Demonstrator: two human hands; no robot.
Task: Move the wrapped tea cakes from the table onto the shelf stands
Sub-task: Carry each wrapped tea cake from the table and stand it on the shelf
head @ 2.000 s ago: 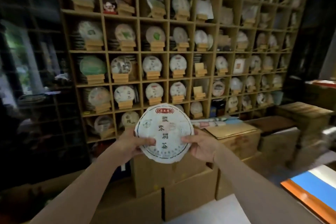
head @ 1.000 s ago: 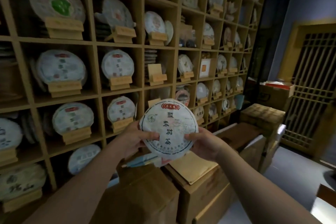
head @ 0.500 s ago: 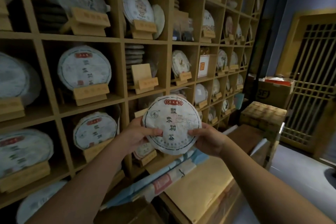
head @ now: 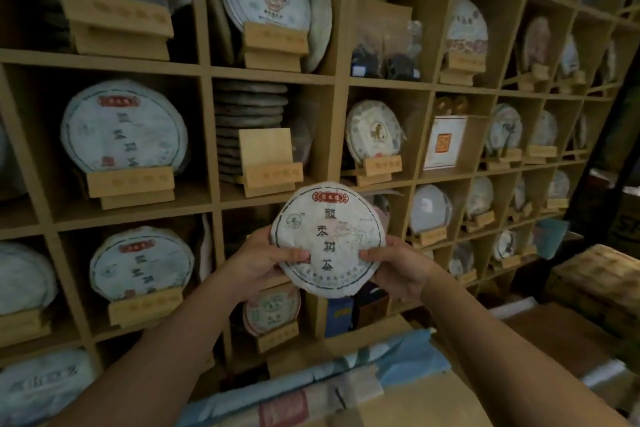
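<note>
I hold a round tea cake (head: 329,236) in white paper with a red label and black characters, upright and facing me. My left hand (head: 259,260) grips its left edge with the thumb across the front. My right hand (head: 398,267) grips the right edge the same way. The cake hovers in front of the wooden shelf (head: 207,73), just below a cubby with a bare wooden stand (head: 268,163) and a stack of unwrapped cakes (head: 249,114) behind it.
Most neighbouring cubbies hold wrapped cakes on stands, such as one to the left (head: 123,128) and one to the right (head: 374,132). Cardboard boxes and blue-and-white packages (head: 346,388) lie below my arms. A woven box (head: 602,274) sits at the right.
I have moved closer to the shelf, which now fills the view. The cake stays held in both hands and has risen toward the cubby with the bare stand.
</note>
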